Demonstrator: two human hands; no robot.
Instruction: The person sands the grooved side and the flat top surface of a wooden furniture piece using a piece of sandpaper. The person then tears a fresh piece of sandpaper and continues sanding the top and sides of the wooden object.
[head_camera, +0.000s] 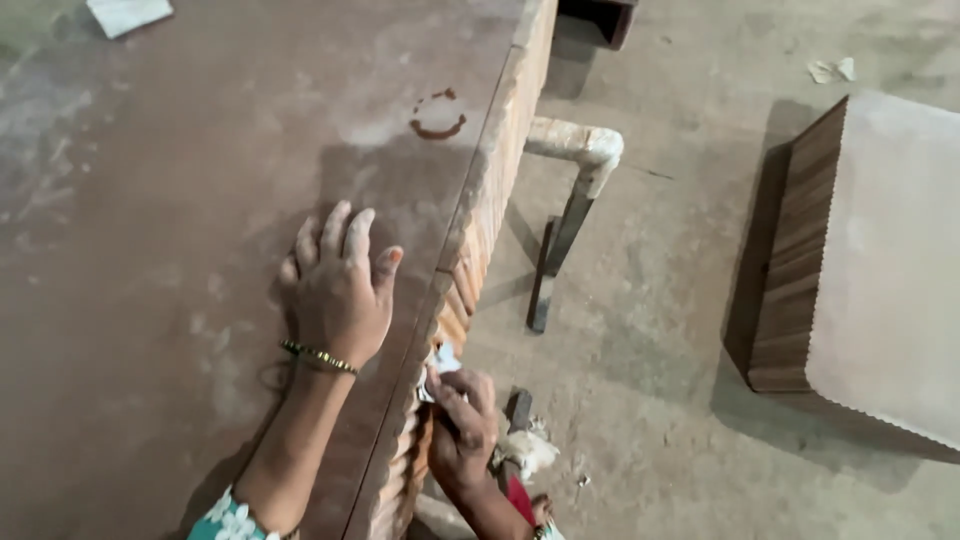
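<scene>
In the head view, the landmark is the fluted edge (470, 250) of a large brown wooden panel (200, 200); the left hand (338, 290) lies flat on the panel top just beside this edge, fingers a little spread and pressing down, clamped on nothing; a thin bangle (318, 357) sits on its wrist; the right hand (462, 425) is below the edge, against the ribbed side, fingers closed together on a small white piece (445, 360), perhaps sandpaper or cloth, which touches the ribs; a dark ring stain (437, 115) marks the top further along the edge; a metal stand with a wrapped elbow (580, 170) is on the concrete floor (660, 300) beyond the edge, and a second fluted panel (860, 270) lies well apart; I judge the white piece could slip out, or the fingertips could scrape on the sharp ribs, if the pressing hand shifts on the dusty top.
</scene>
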